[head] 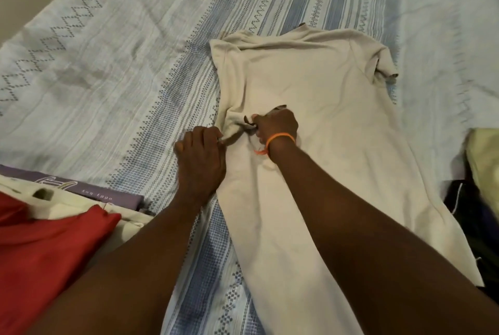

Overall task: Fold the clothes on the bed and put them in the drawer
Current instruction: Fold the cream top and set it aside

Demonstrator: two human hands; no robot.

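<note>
A: What are the two hands doing?

B: Both are at the centre of the frame, on one cream T-shirt laid flat on the bed sheet. The left hand has its fingers curled and pinches a bunched bit of the shirt's left edge. The right hand, with one orange wristband at the wrist, has its fingers closed round a gathered fold of the same shirt, just beside the left hand.

A: Is either hand spread flat?

B: No. Both are closed on fabric. How much cloth sits inside the right fist cannot be told.

A: Where does the shirt lie?

B: From the upper middle of the frame, where its collar is, down to the lower right, partly under the right forearm. One short sleeve shows at the upper right.

A: What else can be counted?

B: One red garment at the lower left, one purple cloth beside it, and one pale yellow item above a dark garment at the right edge.
</note>
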